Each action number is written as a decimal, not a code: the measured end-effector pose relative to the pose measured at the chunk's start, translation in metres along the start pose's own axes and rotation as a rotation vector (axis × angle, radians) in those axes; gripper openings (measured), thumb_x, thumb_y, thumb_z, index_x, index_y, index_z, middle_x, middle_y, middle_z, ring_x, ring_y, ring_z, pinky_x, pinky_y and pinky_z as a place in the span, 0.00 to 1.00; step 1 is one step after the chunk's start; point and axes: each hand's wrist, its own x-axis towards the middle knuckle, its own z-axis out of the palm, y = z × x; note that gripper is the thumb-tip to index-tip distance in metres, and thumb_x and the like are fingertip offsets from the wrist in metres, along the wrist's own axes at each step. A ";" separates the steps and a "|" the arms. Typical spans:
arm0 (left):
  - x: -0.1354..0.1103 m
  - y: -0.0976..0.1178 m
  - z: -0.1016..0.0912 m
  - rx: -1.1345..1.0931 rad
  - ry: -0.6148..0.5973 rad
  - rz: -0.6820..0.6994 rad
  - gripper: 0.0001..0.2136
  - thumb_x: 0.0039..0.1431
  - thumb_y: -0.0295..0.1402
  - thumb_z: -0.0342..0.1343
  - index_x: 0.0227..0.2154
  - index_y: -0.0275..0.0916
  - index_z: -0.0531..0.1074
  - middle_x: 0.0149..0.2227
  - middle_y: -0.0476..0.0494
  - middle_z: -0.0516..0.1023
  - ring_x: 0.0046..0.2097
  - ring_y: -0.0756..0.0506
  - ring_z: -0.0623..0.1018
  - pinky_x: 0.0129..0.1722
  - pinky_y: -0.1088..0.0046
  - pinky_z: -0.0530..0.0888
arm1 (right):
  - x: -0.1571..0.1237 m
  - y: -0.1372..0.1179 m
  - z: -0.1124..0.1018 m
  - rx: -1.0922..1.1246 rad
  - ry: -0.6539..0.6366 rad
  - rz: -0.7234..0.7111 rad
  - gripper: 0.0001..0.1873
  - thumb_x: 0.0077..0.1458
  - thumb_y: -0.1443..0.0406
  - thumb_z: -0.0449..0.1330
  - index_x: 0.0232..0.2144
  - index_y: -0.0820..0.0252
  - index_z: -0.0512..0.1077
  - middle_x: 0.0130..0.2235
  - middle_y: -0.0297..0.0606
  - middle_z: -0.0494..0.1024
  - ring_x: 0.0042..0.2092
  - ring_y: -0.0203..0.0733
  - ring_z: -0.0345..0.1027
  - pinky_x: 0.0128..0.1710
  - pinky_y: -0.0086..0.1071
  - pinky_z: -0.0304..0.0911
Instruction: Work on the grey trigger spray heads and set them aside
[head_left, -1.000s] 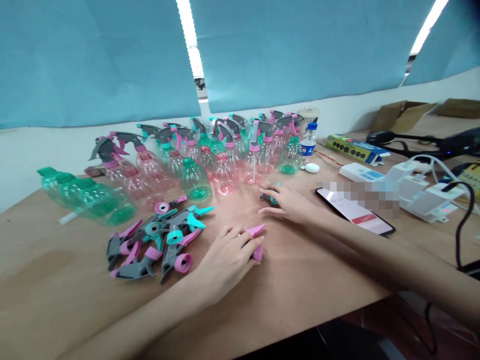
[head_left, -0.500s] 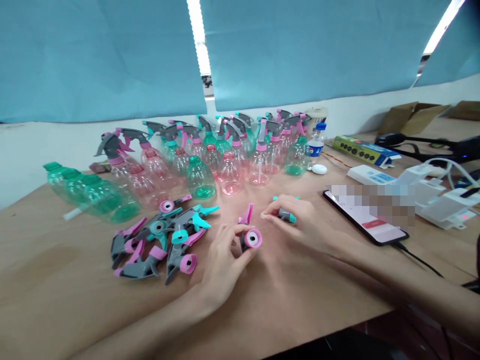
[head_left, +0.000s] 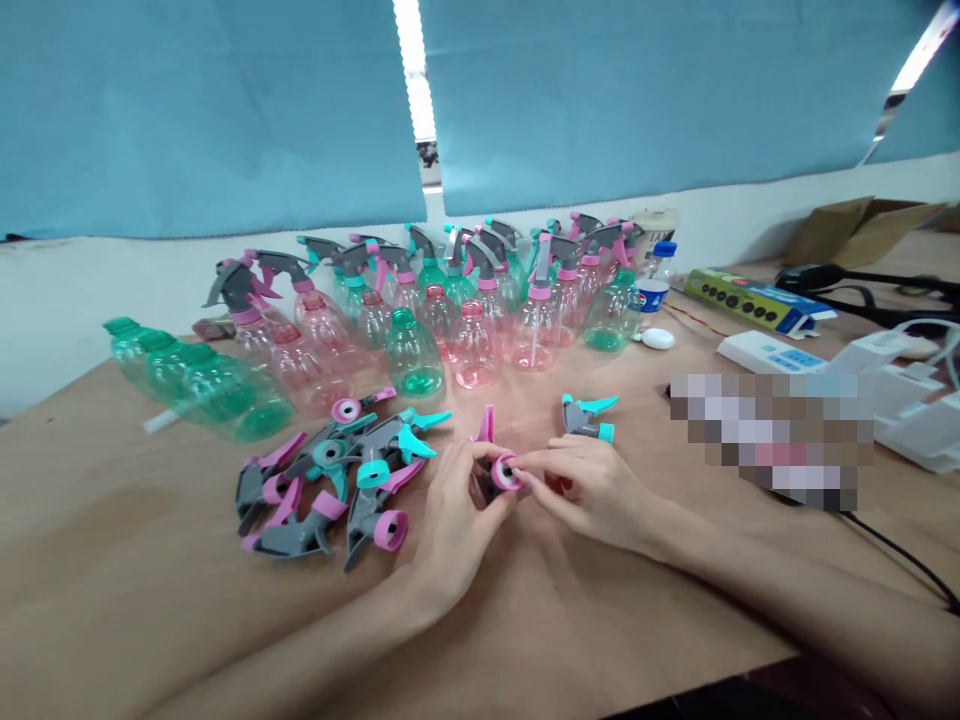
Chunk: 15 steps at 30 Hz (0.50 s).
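Note:
My left hand (head_left: 457, 510) is closed around a grey spray trigger head with a pink collar (head_left: 501, 470), its pink lever pointing up. My right hand (head_left: 592, 490) pinches something very small against the collar's open end; I cannot make out what it is. A teal and grey spray head (head_left: 589, 415) lies on the table just beyond my right hand. A heap of several loose pink and teal spray heads (head_left: 337, 480) lies left of my left hand.
Many pink and green plastic spray bottles (head_left: 465, 310) stand at the back of the brown table (head_left: 150, 560), some lying down at left (head_left: 202, 380). A small drink bottle (head_left: 654, 290), a power strip (head_left: 757, 300), white adapters and cables sit at right.
My left hand lifted the pink-collared head off the table and turned its collar toward my right hand. My right hand left the teal head on the table and came to the collar.

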 end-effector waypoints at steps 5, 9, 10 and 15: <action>0.000 0.002 0.000 -0.010 -0.023 -0.008 0.09 0.53 0.27 0.60 0.36 0.43 0.69 0.32 0.52 0.71 0.31 0.49 0.68 0.32 0.72 0.64 | -0.006 0.000 0.004 0.185 -0.082 0.199 0.10 0.58 0.66 0.55 0.39 0.61 0.75 0.22 0.31 0.73 0.20 0.30 0.59 0.22 0.25 0.55; -0.002 -0.001 0.000 0.003 -0.064 0.009 0.09 0.54 0.27 0.60 0.37 0.44 0.70 0.34 0.53 0.71 0.31 0.49 0.68 0.33 0.73 0.64 | -0.005 -0.001 0.002 0.313 -0.112 0.260 0.06 0.56 0.67 0.57 0.37 0.61 0.72 0.19 0.26 0.66 0.19 0.28 0.55 0.19 0.24 0.51; -0.002 -0.001 0.000 0.004 -0.070 0.014 0.09 0.54 0.28 0.59 0.37 0.44 0.70 0.34 0.53 0.71 0.32 0.49 0.69 0.33 0.73 0.65 | -0.004 -0.002 0.001 0.351 -0.127 0.275 0.06 0.56 0.67 0.57 0.37 0.61 0.71 0.18 0.24 0.64 0.18 0.28 0.54 0.19 0.23 0.50; -0.001 -0.002 0.000 0.000 -0.100 0.007 0.10 0.54 0.28 0.59 0.39 0.44 0.70 0.35 0.52 0.70 0.33 0.48 0.70 0.34 0.72 0.65 | -0.003 -0.004 -0.002 0.450 -0.220 0.317 0.04 0.57 0.66 0.57 0.36 0.61 0.67 0.18 0.22 0.60 0.18 0.28 0.52 0.18 0.23 0.46</action>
